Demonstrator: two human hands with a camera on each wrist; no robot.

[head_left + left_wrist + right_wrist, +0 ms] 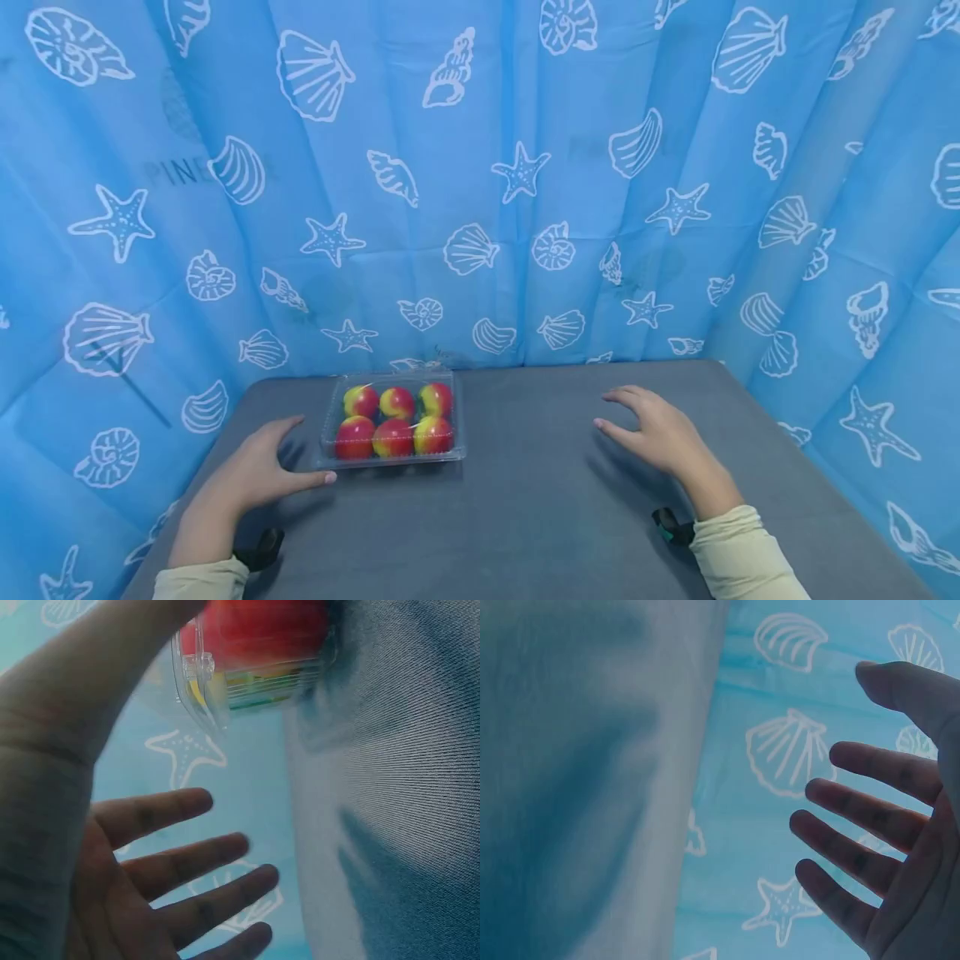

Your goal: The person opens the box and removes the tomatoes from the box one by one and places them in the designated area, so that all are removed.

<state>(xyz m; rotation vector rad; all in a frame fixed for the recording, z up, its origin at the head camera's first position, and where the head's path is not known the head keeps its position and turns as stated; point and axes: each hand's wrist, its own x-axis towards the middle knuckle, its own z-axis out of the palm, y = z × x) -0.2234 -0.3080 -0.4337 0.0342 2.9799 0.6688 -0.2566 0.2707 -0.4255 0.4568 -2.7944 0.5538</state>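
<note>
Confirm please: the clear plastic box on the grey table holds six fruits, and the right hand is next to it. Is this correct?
Not quite: it is the left hand that lies next to the clear plastic box, as the head view shows. The right hand is well apart from it. The box does hold six fruits and stands on the grey table.

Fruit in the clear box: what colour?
Red and yellow fruit, six pieces; clearest in the head view.

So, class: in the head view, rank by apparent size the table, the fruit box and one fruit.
1. Table
2. Fruit box
3. One fruit
</note>
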